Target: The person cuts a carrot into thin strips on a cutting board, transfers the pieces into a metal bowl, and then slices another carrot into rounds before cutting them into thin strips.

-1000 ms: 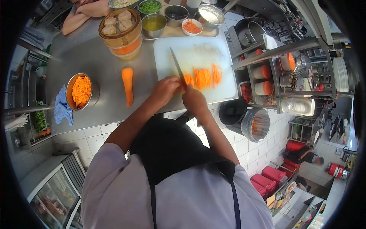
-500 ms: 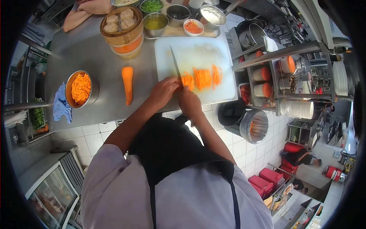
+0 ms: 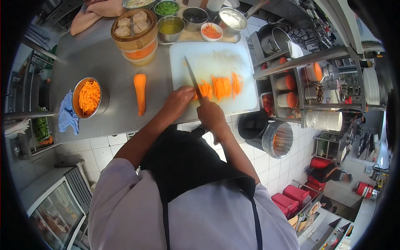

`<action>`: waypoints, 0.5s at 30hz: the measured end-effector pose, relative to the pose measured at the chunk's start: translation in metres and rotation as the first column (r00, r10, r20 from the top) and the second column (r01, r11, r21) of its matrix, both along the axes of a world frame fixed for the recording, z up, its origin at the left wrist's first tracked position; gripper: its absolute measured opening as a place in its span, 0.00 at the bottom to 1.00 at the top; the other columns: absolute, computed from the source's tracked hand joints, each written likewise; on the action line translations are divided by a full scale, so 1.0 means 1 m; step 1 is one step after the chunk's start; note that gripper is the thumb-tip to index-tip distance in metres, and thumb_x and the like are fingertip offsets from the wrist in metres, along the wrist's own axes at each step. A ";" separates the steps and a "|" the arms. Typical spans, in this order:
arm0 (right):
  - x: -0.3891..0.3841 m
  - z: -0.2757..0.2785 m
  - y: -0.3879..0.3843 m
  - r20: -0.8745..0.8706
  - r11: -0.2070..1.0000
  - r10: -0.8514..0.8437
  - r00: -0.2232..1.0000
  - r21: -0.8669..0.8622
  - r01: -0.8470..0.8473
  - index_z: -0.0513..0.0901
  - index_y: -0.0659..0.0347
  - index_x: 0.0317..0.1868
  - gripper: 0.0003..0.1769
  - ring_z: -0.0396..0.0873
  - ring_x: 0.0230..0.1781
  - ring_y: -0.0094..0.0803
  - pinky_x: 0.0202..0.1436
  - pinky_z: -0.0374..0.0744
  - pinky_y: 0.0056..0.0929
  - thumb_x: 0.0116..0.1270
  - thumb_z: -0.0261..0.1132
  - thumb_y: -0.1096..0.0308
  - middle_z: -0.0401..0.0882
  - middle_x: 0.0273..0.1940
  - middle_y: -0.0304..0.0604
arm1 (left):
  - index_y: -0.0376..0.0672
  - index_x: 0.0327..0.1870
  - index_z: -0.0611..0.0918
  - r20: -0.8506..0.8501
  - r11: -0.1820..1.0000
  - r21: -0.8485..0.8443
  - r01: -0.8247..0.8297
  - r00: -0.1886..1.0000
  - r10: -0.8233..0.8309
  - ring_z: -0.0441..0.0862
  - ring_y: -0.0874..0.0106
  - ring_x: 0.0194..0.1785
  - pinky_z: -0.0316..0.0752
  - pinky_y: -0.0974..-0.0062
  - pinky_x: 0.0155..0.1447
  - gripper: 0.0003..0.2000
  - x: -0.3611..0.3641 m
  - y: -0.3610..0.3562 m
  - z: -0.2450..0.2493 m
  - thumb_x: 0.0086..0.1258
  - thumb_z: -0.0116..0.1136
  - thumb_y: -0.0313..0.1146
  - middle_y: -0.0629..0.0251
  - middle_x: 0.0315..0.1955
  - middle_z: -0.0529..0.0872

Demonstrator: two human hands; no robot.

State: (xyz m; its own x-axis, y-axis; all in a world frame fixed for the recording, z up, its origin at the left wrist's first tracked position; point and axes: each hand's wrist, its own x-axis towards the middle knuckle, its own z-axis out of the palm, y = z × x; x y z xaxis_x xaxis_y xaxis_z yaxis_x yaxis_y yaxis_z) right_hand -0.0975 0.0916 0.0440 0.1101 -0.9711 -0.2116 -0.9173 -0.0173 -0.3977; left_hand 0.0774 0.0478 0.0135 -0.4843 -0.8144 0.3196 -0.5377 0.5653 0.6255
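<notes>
My right hand (image 3: pixel 211 114) is closed round the handle of a kitchen knife (image 3: pixel 191 75). The blade points away from me and to the left, over the white cutting board (image 3: pixel 211 50). Just left of the blade, my left hand (image 3: pixel 182 100) has its fingers curled down on a piece of carrot, mostly hidden beneath them. Right against the knife lie freshly cut carrot strips (image 3: pixel 205 89). Beyond these are a neat stack of carrot strips (image 3: pixel 221 86) and a smaller loose bunch (image 3: pixel 237 84). A whole peeled carrot (image 3: pixel 140 94) rests on the steel counter (image 3: pixel 118 89), left of my hands.
At the left stand a metal bowl (image 3: pixel 103 104) of carrot strips and a blue cloth (image 3: pixel 68 113). A bamboo steamer (image 3: pixel 135 39) of dumplings is at the back, beside bowls of ingredients. Another person's arms (image 3: pixel 100 10) rest at the far edge. A lined bin (image 3: pixel 278 139) stands below right.
The knife and my right hand have shifted slightly toward me, and the blade is a bit lower in view. My left hand stays in nearly the same place on the carrot.
</notes>
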 end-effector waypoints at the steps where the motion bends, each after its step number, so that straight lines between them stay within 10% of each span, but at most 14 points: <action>1: 0.003 -0.009 0.002 0.022 1.000 -0.006 1.000 -0.020 0.007 0.74 0.68 0.47 0.10 0.89 0.35 0.62 0.41 0.86 0.59 0.72 0.59 0.69 0.86 0.32 0.65 | 0.39 0.46 0.88 0.014 1.000 0.011 -0.010 1.000 0.010 0.87 0.59 0.51 0.84 0.61 0.53 0.09 0.001 -0.001 -0.005 0.67 0.62 0.24 0.61 0.46 0.89; 15: -0.003 0.044 -0.003 0.038 0.994 -0.085 0.996 -0.059 0.087 0.74 0.70 0.45 0.11 0.88 0.34 0.63 0.40 0.85 0.60 0.73 0.61 0.69 0.85 0.29 0.66 | 0.39 0.38 0.87 -0.005 0.998 -0.032 -0.059 0.998 0.059 0.87 0.59 0.48 0.84 0.61 0.50 0.04 0.002 0.001 -0.015 0.64 0.68 0.25 0.61 0.42 0.88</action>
